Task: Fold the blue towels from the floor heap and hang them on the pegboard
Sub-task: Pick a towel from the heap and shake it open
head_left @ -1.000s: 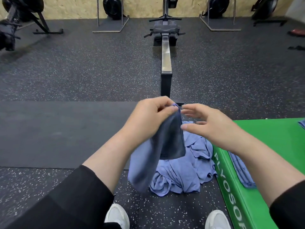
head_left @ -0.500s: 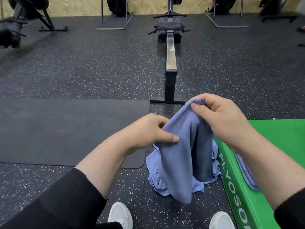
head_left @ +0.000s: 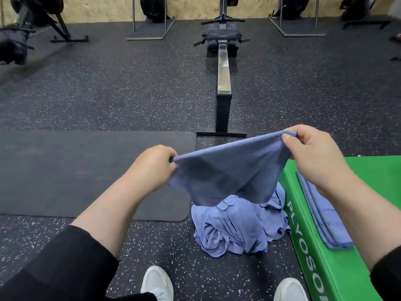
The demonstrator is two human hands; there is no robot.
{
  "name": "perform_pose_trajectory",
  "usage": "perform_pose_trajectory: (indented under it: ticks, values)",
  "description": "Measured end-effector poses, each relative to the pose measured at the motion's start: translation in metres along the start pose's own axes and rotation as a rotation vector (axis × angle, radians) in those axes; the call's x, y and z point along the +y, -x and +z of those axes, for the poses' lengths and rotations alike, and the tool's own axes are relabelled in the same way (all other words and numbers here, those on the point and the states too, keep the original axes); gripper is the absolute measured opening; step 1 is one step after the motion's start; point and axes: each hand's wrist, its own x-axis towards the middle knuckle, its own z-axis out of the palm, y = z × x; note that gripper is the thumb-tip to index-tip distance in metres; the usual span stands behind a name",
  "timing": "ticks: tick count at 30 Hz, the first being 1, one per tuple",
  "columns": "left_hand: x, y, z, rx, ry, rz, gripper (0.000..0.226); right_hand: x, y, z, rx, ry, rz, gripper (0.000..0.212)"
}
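A blue towel (head_left: 230, 170) hangs stretched in the air between my two hands, sagging in the middle. My left hand (head_left: 152, 165) pinches its left corner and my right hand (head_left: 312, 153) pinches its right corner, held a little higher. Directly below lies the crumpled heap of blue towels (head_left: 236, 229) on the speckled floor. A folded blue towel (head_left: 323, 218) lies on top of the green plyo box (head_left: 373, 170) at the right. No pegboard is in view.
A dark mat (head_left: 76, 170) covers the floor to the left. A rowing machine (head_left: 223, 79) runs straight ahead, its foot just beyond the towel. More gym equipment stands along the far wall. My white shoes (head_left: 157, 283) are at the bottom edge.
My hands have moved apart, drawing the bunched towel out wide between them. My right hand, empty a second ago, now pinches a corner.
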Motion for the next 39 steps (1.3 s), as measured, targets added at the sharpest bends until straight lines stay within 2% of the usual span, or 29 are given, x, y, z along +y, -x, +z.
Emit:
perform_pose_trajectory:
  ticks: [8, 13, 18, 23, 29, 34, 39]
  values:
    - [-0.005, -0.005, -0.009, 0.315, 0.211, -0.074, 0.015, -0.002, 0.0, -0.006, 0.089, 0.043, 0.014, 0.02]
    - [-0.005, -0.004, -0.013, 0.416, 0.189, -0.083, 0.02, -0.003, 0.0, -0.01, 0.145, 0.076, 0.034, 0.019]
    - [-0.009, -0.006, -0.013, 0.423, 0.355, -0.124, 0.021, -0.002, 0.001, -0.01, 0.138, 0.036, 0.091, 0.019]
    - [-0.008, -0.006, -0.012, 0.362, 0.726, -0.173, 0.037, -0.005, 0.0, -0.013, 0.138, -0.036, 0.138, 0.019]
    - [0.006, -0.005, -0.003, 0.262, 1.153, -0.296, 0.032, -0.008, 0.001, -0.012, 0.125, -0.214, 0.236, 0.023]
    - [0.019, -0.004, 0.008, 0.206, 1.252, -0.461, 0.029, -0.008, 0.004, 0.0, -0.032, -0.306, 0.363, 0.015]
    - [0.04, 0.0, 0.008, 0.228, 1.241, -0.38, 0.018, -0.006, 0.007, 0.011, -0.206, -0.404, 0.404, 0.025]
